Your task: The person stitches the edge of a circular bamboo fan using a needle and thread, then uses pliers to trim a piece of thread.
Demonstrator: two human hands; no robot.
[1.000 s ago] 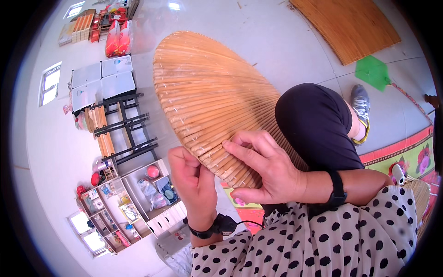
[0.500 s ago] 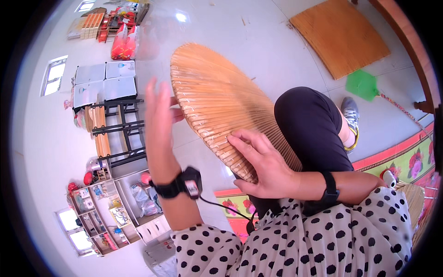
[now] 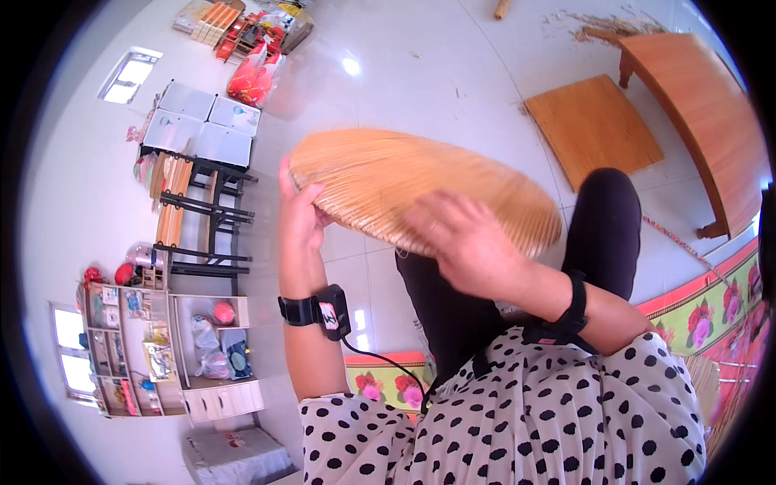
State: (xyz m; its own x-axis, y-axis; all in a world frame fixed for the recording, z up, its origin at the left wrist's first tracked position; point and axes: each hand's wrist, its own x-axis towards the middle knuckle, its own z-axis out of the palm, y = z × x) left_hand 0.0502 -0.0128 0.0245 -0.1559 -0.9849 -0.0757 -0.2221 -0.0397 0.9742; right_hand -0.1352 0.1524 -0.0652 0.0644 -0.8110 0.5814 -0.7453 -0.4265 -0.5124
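A round tan mat of thin stalks stitched side by side [image 3: 368, 174] is held tilted over my knees. White stitches run along its near edge. My left hand [image 3: 303, 214] grips its left edge, thumb on the near side and other fingers partly hidden by the rim. Over the near part of the mat lies my right hand [image 3: 473, 246], fingers stretched across the stalks and blurred by motion. Whether its thumb touches the rim cannot be seen.
A square wooden board [image 3: 594, 129] lies on the tiled floor, beside a wooden table [image 3: 695, 105]. Stalk scraps [image 3: 602, 28] lie beyond. Folded black-framed furniture [image 3: 214, 206] and a shelf unit [image 3: 133, 347] stand at left. Flowered cloth [image 3: 703, 311] is near my right side.
The mat has swung from a steep slant to a flatter, more crosswise tilt. My left hand, raised beside it before, now grips its left edge. My right hand has moved slightly up over the mat.
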